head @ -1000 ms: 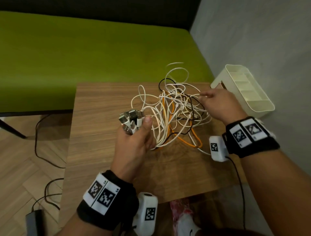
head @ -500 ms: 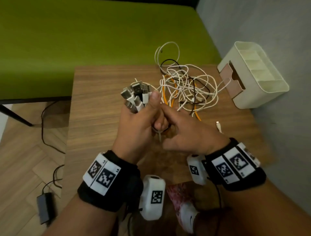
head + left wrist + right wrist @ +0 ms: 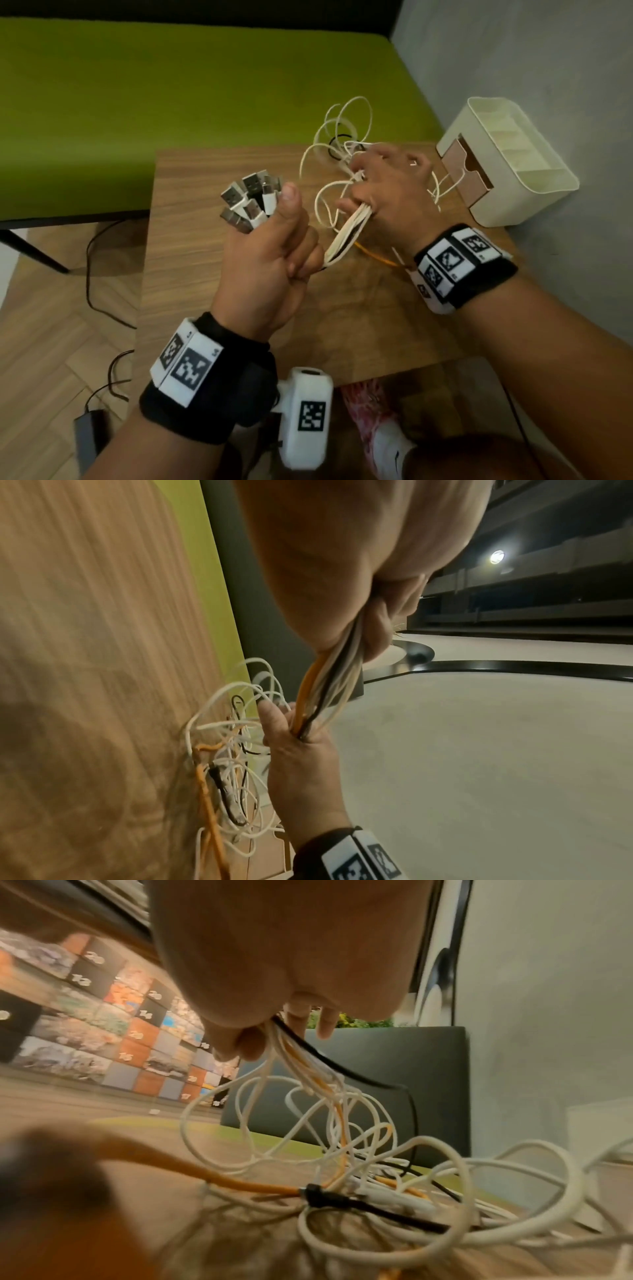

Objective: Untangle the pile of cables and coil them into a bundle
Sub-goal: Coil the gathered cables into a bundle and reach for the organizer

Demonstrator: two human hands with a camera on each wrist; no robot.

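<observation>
Cables (mostly white, with one orange and one black among them) lie in a loose tangle toward the far right of the wooden worktop, near a cream organiser box at the wall. Above the worktop the left hand is clenched round the gathered strands, a cluster of plugs sticking up past its thumb. From there the strands run taut to the right hand, whose fingers curl round them just over the tangle.
</observation>
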